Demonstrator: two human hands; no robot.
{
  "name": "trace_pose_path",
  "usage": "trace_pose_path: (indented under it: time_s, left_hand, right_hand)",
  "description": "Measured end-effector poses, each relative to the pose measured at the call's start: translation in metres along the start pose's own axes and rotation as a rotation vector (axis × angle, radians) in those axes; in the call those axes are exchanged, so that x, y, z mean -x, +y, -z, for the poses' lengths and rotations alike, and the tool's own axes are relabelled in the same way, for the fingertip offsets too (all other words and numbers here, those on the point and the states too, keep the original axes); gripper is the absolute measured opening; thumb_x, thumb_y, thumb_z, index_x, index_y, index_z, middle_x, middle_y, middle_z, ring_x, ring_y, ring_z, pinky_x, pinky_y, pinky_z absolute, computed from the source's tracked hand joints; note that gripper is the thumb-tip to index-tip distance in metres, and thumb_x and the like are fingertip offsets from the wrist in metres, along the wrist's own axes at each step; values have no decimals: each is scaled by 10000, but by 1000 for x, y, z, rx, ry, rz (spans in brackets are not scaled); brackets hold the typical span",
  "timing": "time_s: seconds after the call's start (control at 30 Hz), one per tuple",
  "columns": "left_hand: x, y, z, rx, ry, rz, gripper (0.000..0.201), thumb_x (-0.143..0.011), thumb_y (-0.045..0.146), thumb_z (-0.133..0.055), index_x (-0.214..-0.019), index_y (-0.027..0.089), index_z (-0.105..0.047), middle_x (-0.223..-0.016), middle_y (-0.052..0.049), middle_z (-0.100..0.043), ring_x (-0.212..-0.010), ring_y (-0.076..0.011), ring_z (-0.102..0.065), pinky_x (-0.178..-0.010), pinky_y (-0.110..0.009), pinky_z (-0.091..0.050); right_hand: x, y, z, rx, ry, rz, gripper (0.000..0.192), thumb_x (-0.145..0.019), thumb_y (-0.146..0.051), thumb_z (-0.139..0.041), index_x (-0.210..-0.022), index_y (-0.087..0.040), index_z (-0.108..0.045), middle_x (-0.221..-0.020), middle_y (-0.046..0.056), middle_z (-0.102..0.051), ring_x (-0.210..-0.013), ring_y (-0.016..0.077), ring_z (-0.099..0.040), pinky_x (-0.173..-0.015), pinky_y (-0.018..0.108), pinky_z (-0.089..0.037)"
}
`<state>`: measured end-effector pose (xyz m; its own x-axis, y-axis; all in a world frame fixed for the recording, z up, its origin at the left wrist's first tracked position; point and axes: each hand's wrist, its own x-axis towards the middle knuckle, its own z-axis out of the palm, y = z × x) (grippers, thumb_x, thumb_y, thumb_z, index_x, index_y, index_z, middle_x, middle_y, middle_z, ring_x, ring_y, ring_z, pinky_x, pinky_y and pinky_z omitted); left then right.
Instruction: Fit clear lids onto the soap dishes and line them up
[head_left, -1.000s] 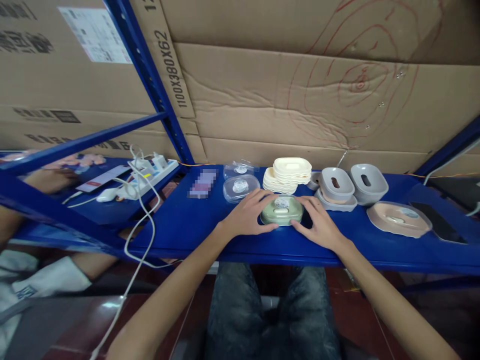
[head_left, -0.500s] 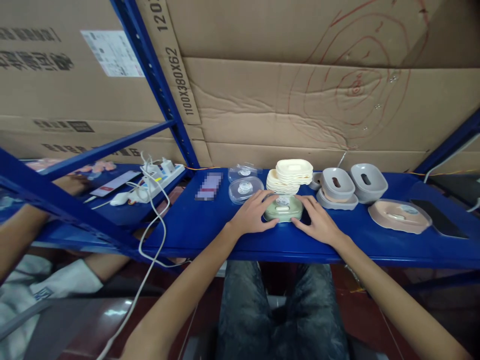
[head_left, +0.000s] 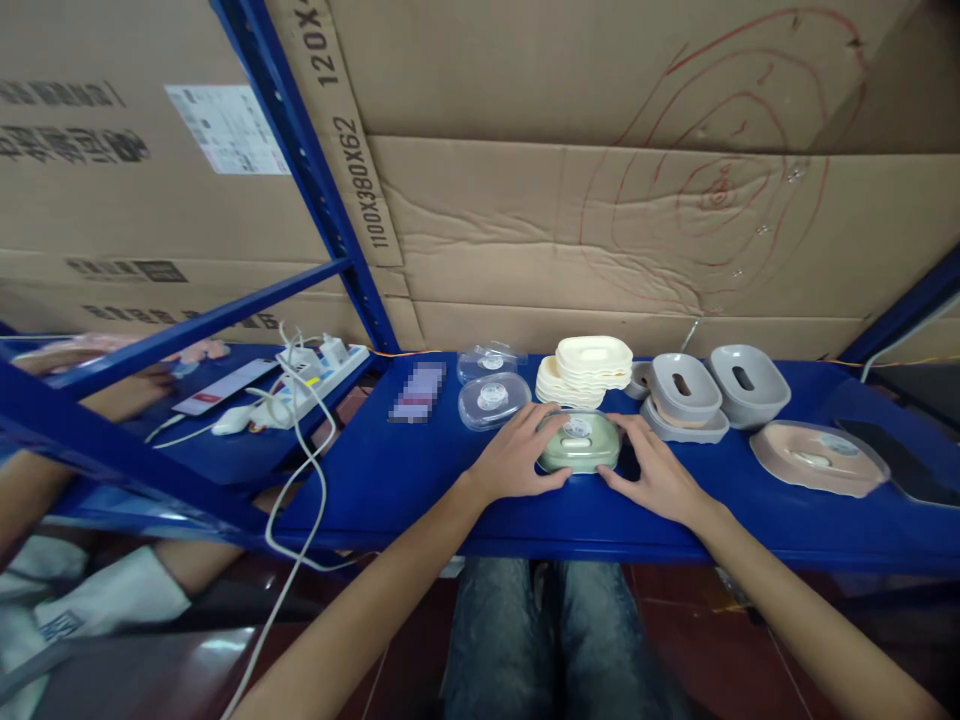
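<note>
A pale green oval soap box (head_left: 589, 452) with a clear lid and a round label lies on the blue shelf in front of me. My left hand (head_left: 517, 452) curves around its left end, thumb at the front and fingers at the back. On the other end, my right hand (head_left: 656, 470) grips with thumb and fingertips, leaving a dark gap before the palm. Just behind the box is a stack of cream oval trays (head_left: 592, 362). Two clear lids (head_left: 495, 402) with round labels lie to the left of that stack.
Grey oval containers (head_left: 750, 385) with slots stand at the back right, beside a pinkish soap box (head_left: 817, 460) and a dark flat slab (head_left: 900, 465). A blurred phone (head_left: 418, 393) lies left. Past the blue post, a power strip (head_left: 307, 380) trails white cables near another person's arm (head_left: 45, 480).
The whole view has shifted, so the shelf sits slightly lower in the picture. Both my hands remain at the green soap box. The other person's hand on the left has moved.
</note>
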<state>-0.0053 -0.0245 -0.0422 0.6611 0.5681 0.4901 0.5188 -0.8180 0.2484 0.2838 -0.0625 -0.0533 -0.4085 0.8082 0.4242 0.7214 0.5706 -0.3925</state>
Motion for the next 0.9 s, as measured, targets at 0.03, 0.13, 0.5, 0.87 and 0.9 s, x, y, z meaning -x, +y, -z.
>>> trace_pose_path:
  time_s: [0.03,0.13,0.5,0.87,0.9]
  left_hand:
    - [-1,0,-1,1,-3,-2,693,-929,489,-741,-1514,177,-539,-1555,-191,-555,-1435,-364,-547,-1242,-544,-475]
    - [-2,-1,-3,-4,-4,-4,701,-925,483,-745,-1513,166,-532,-1549,-195,-557,-1419,-364,-549,-1233,-548,-481]
    - [-23,-17,-12,-263,3,-158,638,-1020,551,-561,-1419,57,-610,-1407,-264,-639,-1410,-467,-517,-1172,-628,-483]
    - [-57,-32,-17,-296,-51,-100,537,-1013,523,-566,-1323,89,-627,-1333,-244,-620,-1265,-418,-571,-1083,-564,-530]
    - [-59,-32,-16,-294,-51,-87,528,-1017,499,-564,-1336,81,-614,-1357,-253,-613,-1288,-420,-567,-1101,-566,-520]
  right_hand:
    - [0,1,0,6,2,1,631,-1024,-485,-673,-1548,-252,-410,-1480,176,-566,-1373,365,-629,-1155,551,-553]
    - [0,0,0,37,-12,7,603,-1027,-478,-673,-1521,-248,-414,-1471,185,-572,-1366,372,-637,-1144,564,-559]
    - [-40,-6,26,112,-215,-40,403,-983,-443,-678,-1264,-230,-482,-1224,179,-741,-1069,380,-765,-852,490,-618]
    - [-72,19,23,238,-248,-46,552,-963,-547,-678,-1349,-203,-487,-1171,199,-783,-987,395,-785,-740,425,-552]
    - [-76,19,22,266,-263,-52,542,-984,-551,-649,-1353,-190,-483,-1160,207,-781,-979,398,-784,-734,427,-544]
